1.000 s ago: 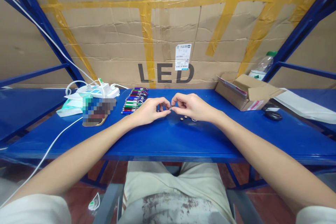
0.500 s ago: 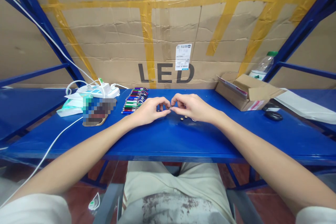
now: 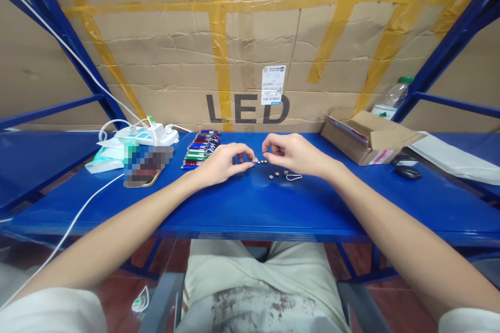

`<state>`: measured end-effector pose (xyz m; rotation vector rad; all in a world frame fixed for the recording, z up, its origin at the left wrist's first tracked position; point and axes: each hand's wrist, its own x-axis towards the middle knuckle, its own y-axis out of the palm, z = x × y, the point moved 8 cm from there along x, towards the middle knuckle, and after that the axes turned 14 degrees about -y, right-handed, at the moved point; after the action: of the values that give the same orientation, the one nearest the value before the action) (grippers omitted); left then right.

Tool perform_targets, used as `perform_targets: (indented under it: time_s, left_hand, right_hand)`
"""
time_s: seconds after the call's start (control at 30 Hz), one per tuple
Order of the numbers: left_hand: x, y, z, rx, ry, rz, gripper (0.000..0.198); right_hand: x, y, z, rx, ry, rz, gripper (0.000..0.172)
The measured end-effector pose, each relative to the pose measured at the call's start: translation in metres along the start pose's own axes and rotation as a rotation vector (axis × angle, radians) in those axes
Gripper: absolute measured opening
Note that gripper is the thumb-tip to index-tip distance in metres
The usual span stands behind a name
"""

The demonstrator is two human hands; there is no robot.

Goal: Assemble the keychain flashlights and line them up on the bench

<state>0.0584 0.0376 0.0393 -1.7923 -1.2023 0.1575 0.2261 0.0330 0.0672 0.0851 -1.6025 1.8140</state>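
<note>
My left hand [image 3: 228, 164] pinches a small round silvery metal part [image 3: 255, 160] between thumb and fingertips, above the blue table. To its right my right hand [image 3: 296, 153] is apart from it, thumb and forefinger curled close together; what lies between them, if anything, I cannot make out. Just below those fingertips is a short row of tiny round metal discs [image 3: 262, 162], like button cells. Nearer me lie two more discs [image 3: 277, 174]. A silver snap hook [image 3: 294, 177] rests under my right hand.
Colourful metal tubes with clips [image 3: 197, 151] lie in a row left of my left hand. A phone [image 3: 146, 169], a power strip [image 3: 156, 135] and a white cable are farther left. At right stand an open cardboard box [image 3: 363, 138], a black mouse [image 3: 407, 172] and a bottle [image 3: 396, 98].
My right hand has moved away to the right from the left fingertips, where both hands met. The snap hook and the row of discs now show. My left hand has barely moved.
</note>
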Motion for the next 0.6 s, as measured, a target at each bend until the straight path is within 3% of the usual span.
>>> perform_targets:
  time_s: [0.23, 0.6]
  left_hand:
    - [0.0, 0.0, 0.001, 0.016, 0.005, -0.009, 0.018]
    - [0.001, 0.001, 0.003, 0.001, -0.028, 0.013, 0.019]
  right_hand:
    - [-0.008, 0.012, -0.009, 0.116, 0.106, 0.276, 0.009]
    - [-0.013, 0.032, -0.012, 0.144, 0.13, 0.486, 0.011]
